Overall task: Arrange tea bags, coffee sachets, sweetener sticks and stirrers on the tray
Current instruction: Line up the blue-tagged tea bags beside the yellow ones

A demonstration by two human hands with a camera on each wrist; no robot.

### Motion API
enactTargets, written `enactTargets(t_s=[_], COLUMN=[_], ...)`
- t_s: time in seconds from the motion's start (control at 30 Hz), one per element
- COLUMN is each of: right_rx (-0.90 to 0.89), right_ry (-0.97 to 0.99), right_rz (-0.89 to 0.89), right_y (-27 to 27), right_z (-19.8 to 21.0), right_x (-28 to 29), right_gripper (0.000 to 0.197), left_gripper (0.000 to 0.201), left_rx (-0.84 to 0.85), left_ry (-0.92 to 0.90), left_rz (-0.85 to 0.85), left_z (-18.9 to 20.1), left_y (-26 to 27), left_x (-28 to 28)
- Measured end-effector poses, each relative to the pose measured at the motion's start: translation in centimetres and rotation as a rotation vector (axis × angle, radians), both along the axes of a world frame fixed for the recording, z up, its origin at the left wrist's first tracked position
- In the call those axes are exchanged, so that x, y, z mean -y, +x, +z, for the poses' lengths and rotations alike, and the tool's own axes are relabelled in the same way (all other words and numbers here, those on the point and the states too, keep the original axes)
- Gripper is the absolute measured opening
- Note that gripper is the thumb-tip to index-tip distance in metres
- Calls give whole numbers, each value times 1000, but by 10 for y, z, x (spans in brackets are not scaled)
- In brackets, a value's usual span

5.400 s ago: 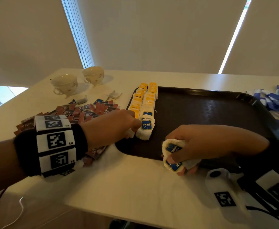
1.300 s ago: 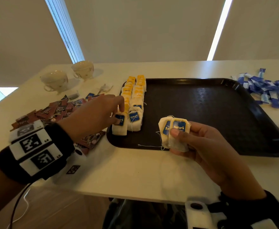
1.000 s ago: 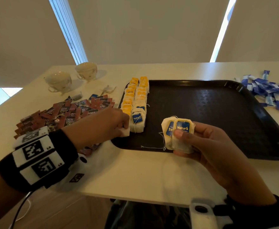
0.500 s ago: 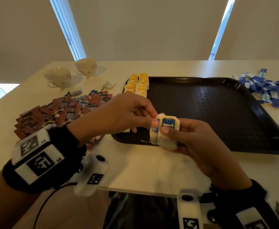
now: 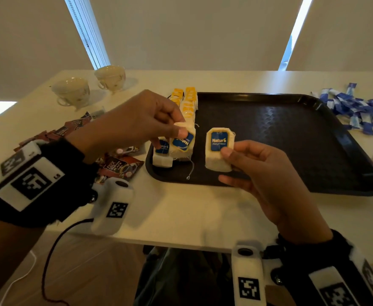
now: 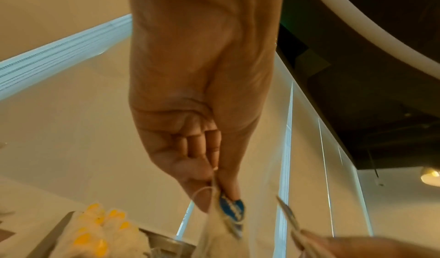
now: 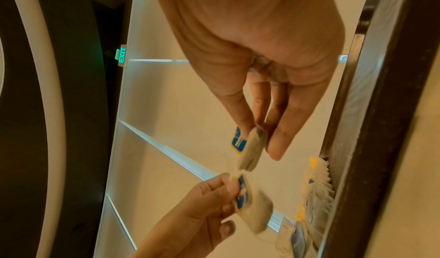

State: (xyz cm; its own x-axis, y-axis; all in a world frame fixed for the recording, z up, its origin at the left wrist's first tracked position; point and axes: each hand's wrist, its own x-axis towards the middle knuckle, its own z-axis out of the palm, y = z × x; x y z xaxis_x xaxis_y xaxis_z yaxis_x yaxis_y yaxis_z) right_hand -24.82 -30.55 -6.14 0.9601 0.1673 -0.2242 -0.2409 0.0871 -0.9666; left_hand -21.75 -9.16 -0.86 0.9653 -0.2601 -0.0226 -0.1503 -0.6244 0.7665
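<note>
The scene is viewed from head height, looking forward and down across the table (image 5: pixel 181 217) and dark tray (image 5: pixel 313 133). Each wrist view is taken very close under a palm, aimed along the fingers and upward toward blinds and ceiling. Both tea bags, and seemingly the blurred tray edge (image 7: pixel 371 130), are shared between views.

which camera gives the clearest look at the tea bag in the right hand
The head view: the tea bag faces the camera, blue label readable, pinched by the right hand above the tray. The right wrist view shows it only edge-on between thumb and fingers. The left wrist view catches a blurred sliver at best.
</note>
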Motion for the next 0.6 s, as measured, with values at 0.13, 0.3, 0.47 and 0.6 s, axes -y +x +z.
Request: enactTargets(t_s=[0.13,0.3,0.47,0.6], right_rx=[-20,-36,-46,-47], right_ry=[14,11,13,17], right_rz=[-39,-41,-51,-37], right_y=[-3,-6,-5,-5], right_z=[-1,-4,-3,-3], right_x=[7,14,19,19], right_gripper=[12,17,17,17], left_gripper=[9,6,9,14], left_rx=[-122,-249,-78,91], left_ry=[104,168,338,504], left_rz=[-56,-137,-103,-131], left_z=[-12,-24,-30,-35], left_y=[12,25,37,36], left_x=[-1,4,3,6])
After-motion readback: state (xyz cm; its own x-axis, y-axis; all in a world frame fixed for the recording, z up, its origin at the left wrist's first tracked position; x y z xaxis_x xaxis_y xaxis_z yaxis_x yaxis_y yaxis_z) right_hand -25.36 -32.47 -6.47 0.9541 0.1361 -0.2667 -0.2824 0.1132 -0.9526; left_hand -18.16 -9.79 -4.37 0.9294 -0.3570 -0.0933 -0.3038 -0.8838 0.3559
